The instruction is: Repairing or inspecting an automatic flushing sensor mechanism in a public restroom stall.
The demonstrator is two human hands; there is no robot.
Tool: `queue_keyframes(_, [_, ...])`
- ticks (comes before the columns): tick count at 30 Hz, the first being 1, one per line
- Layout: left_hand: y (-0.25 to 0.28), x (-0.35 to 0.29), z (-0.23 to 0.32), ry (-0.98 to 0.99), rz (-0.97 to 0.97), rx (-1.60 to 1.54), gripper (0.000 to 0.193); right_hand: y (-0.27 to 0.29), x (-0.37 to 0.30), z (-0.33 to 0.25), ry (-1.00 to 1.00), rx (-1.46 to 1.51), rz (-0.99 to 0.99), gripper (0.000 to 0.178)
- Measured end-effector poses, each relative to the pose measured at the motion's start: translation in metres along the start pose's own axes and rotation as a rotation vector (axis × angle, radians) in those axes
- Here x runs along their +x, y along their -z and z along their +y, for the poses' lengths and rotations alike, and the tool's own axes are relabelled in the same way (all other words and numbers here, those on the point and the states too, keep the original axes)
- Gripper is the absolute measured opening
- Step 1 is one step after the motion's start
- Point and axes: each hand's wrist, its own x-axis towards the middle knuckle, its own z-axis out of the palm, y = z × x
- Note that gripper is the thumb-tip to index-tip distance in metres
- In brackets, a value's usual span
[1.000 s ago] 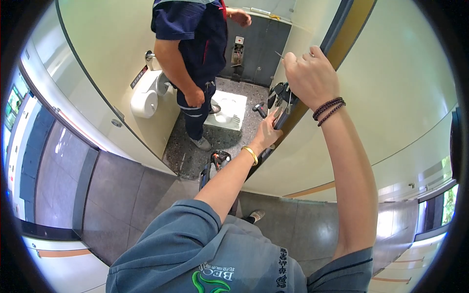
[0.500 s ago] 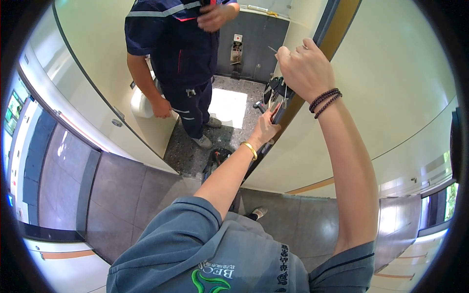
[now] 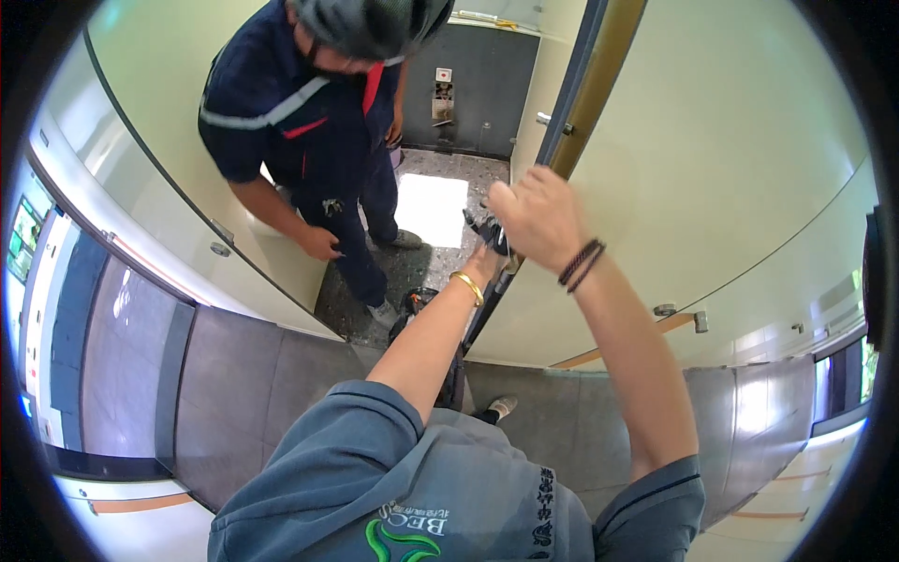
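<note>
My right hand [image 3: 541,217] is closed like a fist beside the edge of the partition, a dark bead bracelet on its wrist. What it grips, if anything, is hidden by the fingers. Just below and to the left is my left hand [image 3: 482,266], with a gold bangle at the wrist. Its fingers are partly covered by a bundle of black tool-like parts with a bit of bright metal [image 3: 489,230], which it appears to hold. The right hand overlaps that bundle, so its exact kind cannot be made out.
A co-worker in dark blue workwear and a dark helmet [image 3: 370,23] stands in the cubicle at left. A black bag [image 3: 418,300] with orange parts sits on the floor below my left hand. The partition [image 3: 712,178] has a latch [image 3: 554,123] on its edge. An open wall box [image 3: 443,101] shows behind.
My right hand has come down and left, close to my left hand, and its thin metal rod no longer shows. The left hand moved slightly down and left. The co-worker now leans forward.
</note>
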Motion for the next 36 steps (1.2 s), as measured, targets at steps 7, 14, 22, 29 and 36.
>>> queue_keyframes(7, [-0.017,0.021,0.025,0.296,-0.015,-0.103,0.076,0.032,-0.071,-0.040,-0.519,0.437,0.072,0.011])
queue_keyframes(14, [-0.019,0.030,0.060,0.319,0.066,0.113,0.054,0.069,-0.141,-0.057,-1.063,1.568,0.296,0.033])
queue_keyframes(22, [-0.025,0.027,0.074,0.357,0.066,0.085,0.039,0.061,-0.301,-0.109,-1.641,1.598,0.039,0.028])
queue_keyframes(29, [-0.021,0.028,0.069,0.364,0.096,0.122,0.036,0.031,-0.455,-0.208,-2.064,1.243,-0.290,0.026])
queue_keyframes(36, [-0.026,0.029,0.068,0.331,0.053,0.052,0.036,0.032,-0.598,-0.343,-2.322,0.919,-0.588,0.032])
